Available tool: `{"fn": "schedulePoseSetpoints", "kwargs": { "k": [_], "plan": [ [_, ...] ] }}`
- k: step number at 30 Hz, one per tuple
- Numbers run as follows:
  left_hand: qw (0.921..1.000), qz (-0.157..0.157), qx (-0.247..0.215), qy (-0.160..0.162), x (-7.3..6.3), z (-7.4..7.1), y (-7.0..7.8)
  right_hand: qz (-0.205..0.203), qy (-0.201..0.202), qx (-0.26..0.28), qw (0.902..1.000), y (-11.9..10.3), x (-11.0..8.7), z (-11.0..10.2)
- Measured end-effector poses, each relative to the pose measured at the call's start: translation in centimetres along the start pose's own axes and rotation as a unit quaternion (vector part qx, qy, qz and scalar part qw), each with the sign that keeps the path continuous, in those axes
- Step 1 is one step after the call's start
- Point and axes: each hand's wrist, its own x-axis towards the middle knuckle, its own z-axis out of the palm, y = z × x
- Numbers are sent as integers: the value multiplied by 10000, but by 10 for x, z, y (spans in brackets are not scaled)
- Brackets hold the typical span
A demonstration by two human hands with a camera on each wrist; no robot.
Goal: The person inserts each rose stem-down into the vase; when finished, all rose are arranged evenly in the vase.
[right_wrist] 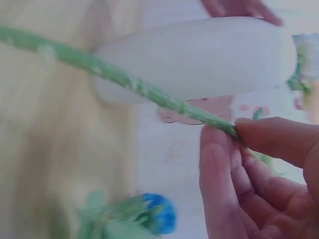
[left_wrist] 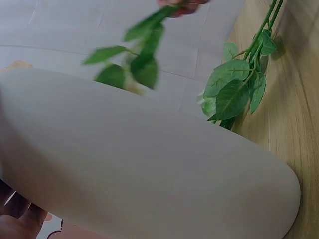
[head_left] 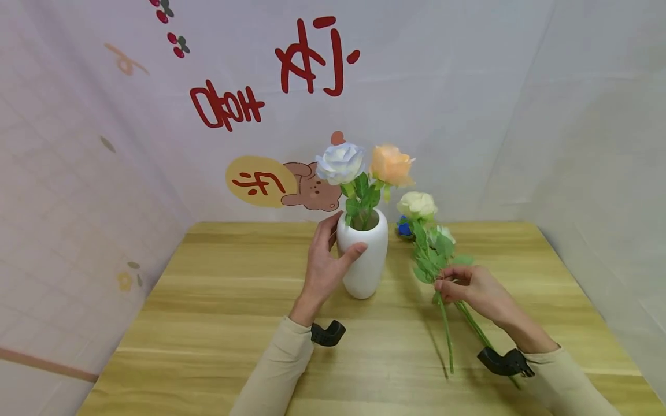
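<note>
In the head view my left hand holds a white vase from its left side, thumb across the front and fingers behind the rim. The vase stands upright, with a pale blue-white rose and a peach rose in its mouth. Right of it, my right hand pinches the stem of a cream rose, its bloom pointing away from me. The right wrist view shows this green stem between thumb and fingers. From the left wrist, the vase hides most of the left hand.
More flowers lie on the wooden table at the right: a blue rose, a whitish bloom and long stems running under the right wrist. A printed cloth wall rises behind the table.
</note>
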Motion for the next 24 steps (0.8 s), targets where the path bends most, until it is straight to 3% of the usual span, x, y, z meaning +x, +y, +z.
{"fn": "schedulePoseSetpoints", "kwargs": {
  "k": [5, 10, 12, 14, 18, 24],
  "plan": [
    [10000, -16, -10, -18, 0, 1, 0, -42, 703, 80, 9975, -24, -7, -9],
    [10000, -35, 30, 20, 0, 1, 0, -523, 1416, 396, 9878, -48, -10, -13],
    [10000, -31, 25, 29, 0, 1, 0, -819, 1642, 865, 9792, -57, -10, -13],
    [10000, -13, 22, 43, 0, 1, 0, -1130, 1833, 1468, 9654, -65, -11, -14],
    [10000, 46, -40, 42, -1, 1, -2, -1731, 2134, 2580, 9263, -82, -9, -13],
    [10000, -18, -73, 34, -3, 3, -2, -2436, 2435, 3404, 8749, -108, -2, -10]
  ]
}}
